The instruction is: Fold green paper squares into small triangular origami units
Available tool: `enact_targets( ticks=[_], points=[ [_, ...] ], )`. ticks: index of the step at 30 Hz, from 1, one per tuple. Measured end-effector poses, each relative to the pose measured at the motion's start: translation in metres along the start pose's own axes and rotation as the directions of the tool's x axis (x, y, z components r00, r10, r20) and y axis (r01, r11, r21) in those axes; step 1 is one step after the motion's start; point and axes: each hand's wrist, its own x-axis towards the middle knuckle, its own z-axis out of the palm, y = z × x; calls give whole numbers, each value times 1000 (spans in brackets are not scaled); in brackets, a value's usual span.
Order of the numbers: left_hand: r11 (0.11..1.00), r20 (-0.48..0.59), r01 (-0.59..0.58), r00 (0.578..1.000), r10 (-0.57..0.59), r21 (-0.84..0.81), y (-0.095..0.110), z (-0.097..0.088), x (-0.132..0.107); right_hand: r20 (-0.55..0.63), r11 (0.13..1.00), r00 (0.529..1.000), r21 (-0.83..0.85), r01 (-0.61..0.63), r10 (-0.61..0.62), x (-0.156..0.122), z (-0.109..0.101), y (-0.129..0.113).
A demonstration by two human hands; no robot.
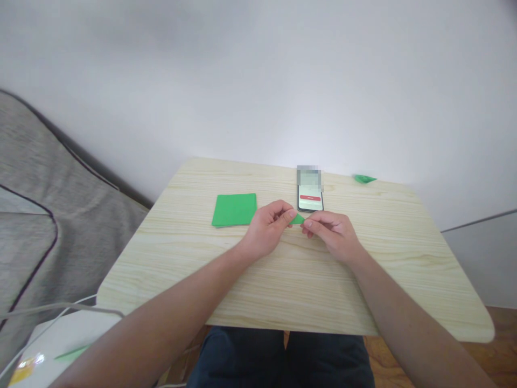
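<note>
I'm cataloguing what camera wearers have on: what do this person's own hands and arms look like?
The left hand and right hand are ungloved, with no ring, watch or bracelet in sight. The left forearm and right forearm are bare, with no sleeve showing in the frame.

Most of the small green paper (298,219) is hidden by the left hand (267,228) and the right hand (333,231), so its full shape cannot be told. The upper part of the phone (310,205) is blurred into squares, and the writing on its red bar (310,198) is too small for reading. The left edge cuts off the grey fabric (89,215).
</note>
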Motion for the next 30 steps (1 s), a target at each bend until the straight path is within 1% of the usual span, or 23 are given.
enact_targets(
  ticks=[5, 10, 12, 16, 18, 20, 22, 24, 30],
  points=[
    [1000, -6, -4, 1000, 4, 7, -2, -1, 1, 1, 997, 999, -52, 49, -49, 0, -1, -1],
    [999, 12, -20, 1000, 20, 32, 3, -3, 1, -18, 998, 999, -36, 44, -45, 1, 0, 0],
    [1000, 43, -13, 999, 12, 16, 5, -3, 1, -28, 999, 998, -6, 47, -47, 1, 0, 0],
    [999, 86, 39, 995, -41, 26, 8, -4, 0, -30, 997, 998, 60, 57, -55, 1, 1, 0],
    [998, 77, 51, 996, -53, 25, 7, -4, 0, -41, 993, 998, 109, 53, -49, 2, 2, 1],
    [999, 61, 36, 997, -36, 5, 6, -4, 0, -46, 979, 998, 199, 50, -42, 3, 4, 3],
    [1000, 44, 18, 999, -17, -18, 5, -4, 1, -29, 953, 999, 299, 46, -39, 3, 5, 5],
    [999, 41, 17, 999, -15, -41, 5, -4, 2, -4, 930, 999, 365, 38, -39, 4, 5, 7],
    [990, 87, 59, 995, -48, -132, 5, -4, 3, -17, 909, 998, 413, 56, -53, 4, 4, 7]
  ],
)
